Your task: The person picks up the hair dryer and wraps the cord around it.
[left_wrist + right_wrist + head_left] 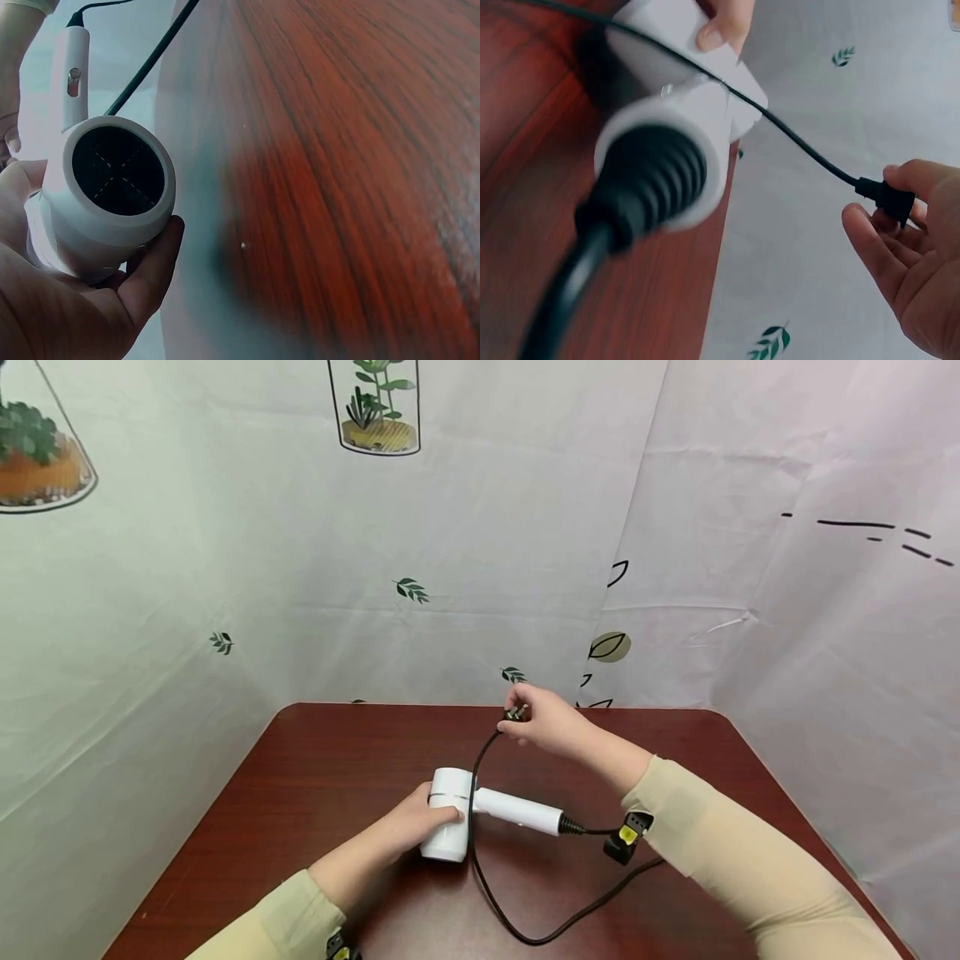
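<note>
A white hair dryer [517, 811] is held over the table, its handle pointing right. My left hand [418, 817] grips the dryer's barrel, thumb on top; in the left wrist view the fingers curl round the barrel beside its dark round end [118, 171]. Farther back, my right hand [551, 720] pinches the black plug [516, 714], whose metal pins show. The right wrist view shows thumb and fingers on the plug body [891, 201]. From the plug, the black cord [483, 885] drops across the dryer, loops toward the front and passes under the right forearm.
The dark red wooden table [360, 743] has rounded back corners. A pale cloth [487, 527] printed with leaves and plants hangs behind it and at both sides. The cord loop lies between the two forearms.
</note>
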### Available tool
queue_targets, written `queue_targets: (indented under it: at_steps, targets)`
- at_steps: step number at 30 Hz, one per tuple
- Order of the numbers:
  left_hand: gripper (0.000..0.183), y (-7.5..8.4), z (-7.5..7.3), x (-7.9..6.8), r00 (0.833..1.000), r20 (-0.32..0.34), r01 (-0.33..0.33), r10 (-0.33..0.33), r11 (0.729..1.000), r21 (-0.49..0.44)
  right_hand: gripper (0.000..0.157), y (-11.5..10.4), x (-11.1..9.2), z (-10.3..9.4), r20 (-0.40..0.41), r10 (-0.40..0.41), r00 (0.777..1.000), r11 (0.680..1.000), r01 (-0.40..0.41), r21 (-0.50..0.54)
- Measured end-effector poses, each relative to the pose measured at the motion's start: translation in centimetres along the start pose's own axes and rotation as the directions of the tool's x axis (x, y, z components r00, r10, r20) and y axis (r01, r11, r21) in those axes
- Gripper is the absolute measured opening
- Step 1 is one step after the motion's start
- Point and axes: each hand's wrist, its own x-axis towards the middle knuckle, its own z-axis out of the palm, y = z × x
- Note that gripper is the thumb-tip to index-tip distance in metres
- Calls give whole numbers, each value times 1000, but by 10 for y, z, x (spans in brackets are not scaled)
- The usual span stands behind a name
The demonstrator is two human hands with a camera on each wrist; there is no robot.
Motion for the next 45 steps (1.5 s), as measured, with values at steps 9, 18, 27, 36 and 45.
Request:
queue_targets:
  at_steps: [9, 18, 27, 36, 45]
  targets:
    - [64, -1, -5, -5, 999, 33, -15, 15, 1000, 4, 15, 9, 1, -9, 104, -318, 942, 795, 325, -512]
    - [63, -1, -8, -9, 999, 31, 7, -7, 1000, 14, 11, 20, -2, -13, 192, -343, 919, 639, 378, -670]
    - [64, -5, -10, -10, 999, 33, 7, -9, 999, 36, 11, 40, 0, -20, 121, -251, 960, 660, 261, -704]
    - [62, -4, -13, -13, 999, 35, 8, -9, 999, 32, 13, 55, -3, -26, 39, -198, 979, 664, 164, -730]
    - [65, -4, -15, -17, 999, 51, 18, -18, 1000, 15, 10, 75, -3, -33, -35, -128, 991, 694, 64, -717]
